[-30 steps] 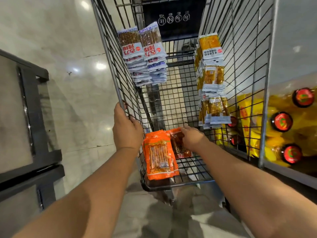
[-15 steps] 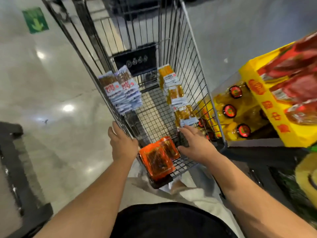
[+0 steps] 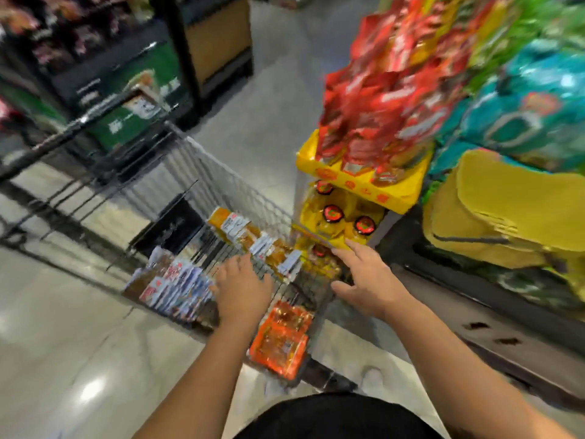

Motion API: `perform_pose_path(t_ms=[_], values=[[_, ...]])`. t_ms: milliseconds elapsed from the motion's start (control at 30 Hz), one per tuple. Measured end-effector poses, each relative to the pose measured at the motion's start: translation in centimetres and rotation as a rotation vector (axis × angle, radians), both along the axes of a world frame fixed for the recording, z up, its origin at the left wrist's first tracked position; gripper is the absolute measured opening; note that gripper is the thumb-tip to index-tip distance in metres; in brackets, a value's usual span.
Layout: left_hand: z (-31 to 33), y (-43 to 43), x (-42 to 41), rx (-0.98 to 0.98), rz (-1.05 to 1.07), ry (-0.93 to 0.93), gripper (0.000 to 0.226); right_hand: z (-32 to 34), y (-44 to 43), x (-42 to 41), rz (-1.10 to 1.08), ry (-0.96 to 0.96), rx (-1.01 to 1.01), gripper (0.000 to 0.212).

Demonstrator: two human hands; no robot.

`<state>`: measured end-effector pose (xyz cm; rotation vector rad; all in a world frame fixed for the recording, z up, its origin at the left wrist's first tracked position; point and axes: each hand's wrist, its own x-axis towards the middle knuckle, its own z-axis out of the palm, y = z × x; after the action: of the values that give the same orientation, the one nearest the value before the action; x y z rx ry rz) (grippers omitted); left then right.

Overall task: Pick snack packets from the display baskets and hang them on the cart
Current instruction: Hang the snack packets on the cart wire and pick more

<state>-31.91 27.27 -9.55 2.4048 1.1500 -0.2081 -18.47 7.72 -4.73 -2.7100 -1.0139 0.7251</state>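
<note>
the picture is shaky. the left hand [image 3: 242,291] is over the near end of the cart [image 3: 240,188], fingers flat and apart, and it seems to hold nothing. the right hand [image 3: 372,283] is at the right edge of the cart, fingers straight and spread, empty too. in the cart, blue and white packets [image 3: 172,288] hang on its left wall, yellow packets [image 3: 250,239] on its right wall, and orange packets [image 3: 280,339] at its near end. the red packets [image 3: 376,99] are piled in a yellow basket [image 3: 380,193] just right of the cart and higher than its rim, with bottles [image 3: 332,213] under it. i think the step now is to reach for more snacks. to do it well, the right hand should go up over the rim of the cart, not through the wires, and come at the pile from the top. pinch a packet by its top edge, so it is ready to hook on. take only a few, for the pile looks loose and may slide. the left hand can rest on the cart so it does not roll away.
</note>
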Motion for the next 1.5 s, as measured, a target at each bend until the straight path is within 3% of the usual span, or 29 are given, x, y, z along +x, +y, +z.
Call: perform_pose_path(t_ms=[267, 467, 800, 967, 1167, 1500], values=[[8.0, -11.5, 10.8, 0.069, -0.392, -0.197, 0.054, 5.8, -14.2, 2.6, -0.442, -0.044, 0.177, 0.067], [11.2, -25.3, 16.2, 0.053, -0.663, -0.344, 0.052, 7.0, -29.6, 2.8, -0.744, -0.088, 0.304, 0.061], [13.6, -50.6, 19.8, 0.034, -0.962, -0.392, 0.058, 7.5, -54.5, 0.9, -1.009, -0.157, 0.394, 0.053], [14.2, -61.0, 21.6, 0.057, -1.113, -0.378, 0.06, 8.3, -65.1, 1.0, -1.111, -0.217, 0.336, 0.054], [15.0, -67.1, 24.6, 0.025, -1.205, -0.351, 0.064, 8.9, -71.6, 2.0, -1.205, -0.295, 0.364, 0.052], [13.6, -74.8, 36.6, -0.068, -1.314, -0.374, 0.073, 9.4, -77.9, 10.9, -1.25, -0.326, 0.333, 0.048]])
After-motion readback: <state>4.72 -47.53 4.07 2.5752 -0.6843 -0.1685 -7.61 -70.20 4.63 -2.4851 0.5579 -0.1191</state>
